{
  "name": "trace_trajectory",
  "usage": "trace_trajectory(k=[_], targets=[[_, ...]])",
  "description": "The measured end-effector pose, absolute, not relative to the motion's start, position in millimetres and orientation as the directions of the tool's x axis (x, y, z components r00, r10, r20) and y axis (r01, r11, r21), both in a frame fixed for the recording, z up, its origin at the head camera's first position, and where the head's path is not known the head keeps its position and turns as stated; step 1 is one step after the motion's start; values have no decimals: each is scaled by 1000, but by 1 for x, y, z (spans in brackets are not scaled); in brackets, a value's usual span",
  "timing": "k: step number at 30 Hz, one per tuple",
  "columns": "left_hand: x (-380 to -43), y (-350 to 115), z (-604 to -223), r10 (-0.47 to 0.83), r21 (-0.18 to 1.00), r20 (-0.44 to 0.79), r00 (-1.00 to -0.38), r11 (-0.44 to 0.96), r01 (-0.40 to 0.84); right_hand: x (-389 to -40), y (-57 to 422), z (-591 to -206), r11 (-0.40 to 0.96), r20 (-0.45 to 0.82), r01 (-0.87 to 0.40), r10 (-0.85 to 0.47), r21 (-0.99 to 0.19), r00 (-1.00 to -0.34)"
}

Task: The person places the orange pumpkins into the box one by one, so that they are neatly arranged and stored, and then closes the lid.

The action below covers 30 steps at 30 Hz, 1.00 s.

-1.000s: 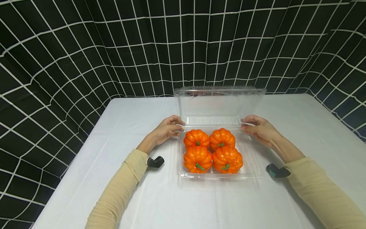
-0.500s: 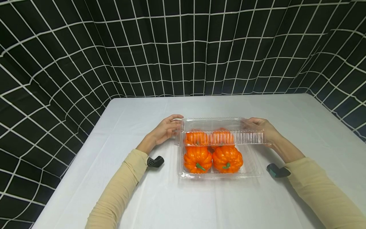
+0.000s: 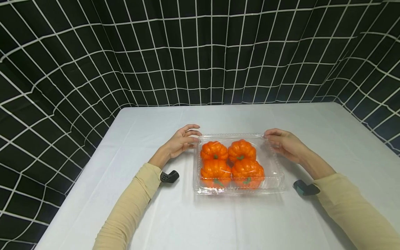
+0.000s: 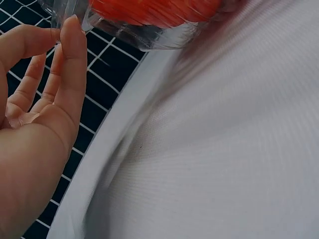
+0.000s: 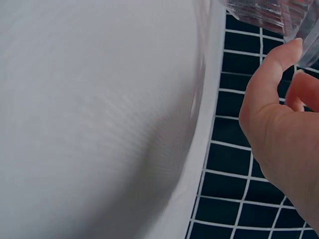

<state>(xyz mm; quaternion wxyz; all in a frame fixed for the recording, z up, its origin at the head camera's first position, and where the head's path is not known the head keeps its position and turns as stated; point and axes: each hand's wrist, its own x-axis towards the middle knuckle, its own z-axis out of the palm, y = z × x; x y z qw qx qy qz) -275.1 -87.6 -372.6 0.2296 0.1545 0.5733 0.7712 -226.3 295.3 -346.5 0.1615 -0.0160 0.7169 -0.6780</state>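
Observation:
A clear plastic clamshell container (image 3: 237, 191) lies on the table with its lid down over several small orange pumpkins (image 3: 242, 149) with green stems. My left hand (image 3: 181, 140) is at its back left corner; in the left wrist view the thumb and index finger of that hand (image 4: 47, 109) pinch the plastic edge. At the back right corner, my right hand (image 3: 285, 144) holds the edge between thumb and fingers. In the right wrist view the thumb of this hand (image 5: 279, 119) touches the clear plastic, while its other fingers are partly hidden.
A white cloth covers the table (image 3: 150, 215). Behind and beside it hangs a black curtain (image 3: 206, 52) with a white grid. Dark devices sit at both wrists, the left device (image 3: 170, 176) and the right device (image 3: 306, 188).
The container's lid stood upright behind the pumpkins, swung forward over them, and now lies down on the base. Both hands stayed near the back corners with small finger shifts.

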Motion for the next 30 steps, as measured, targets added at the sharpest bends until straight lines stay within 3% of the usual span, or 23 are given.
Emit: trace_trajectory(k=[6, 11, 19, 30], targets=[[-277, -86, -375, 490, 971, -6, -871, -204, -121, -221, 294, -348, 202, -291, 245, -241, -948, -926], [-280, -82, -375, 395, 981, 3, -919, -181, -74, -210, 297, -349, 228, -312, 256, -262, -939, -913], [-288, -77, -368, 184, 996, 43, -982, -86, 27, -190, 303, -345, 195, -308, 254, -339, -947, -889], [-300, -75, -365, 51, 995, 75, -996, -65, 71, -181, 294, -341, 130, -289, 258, -431, -957, -855]])
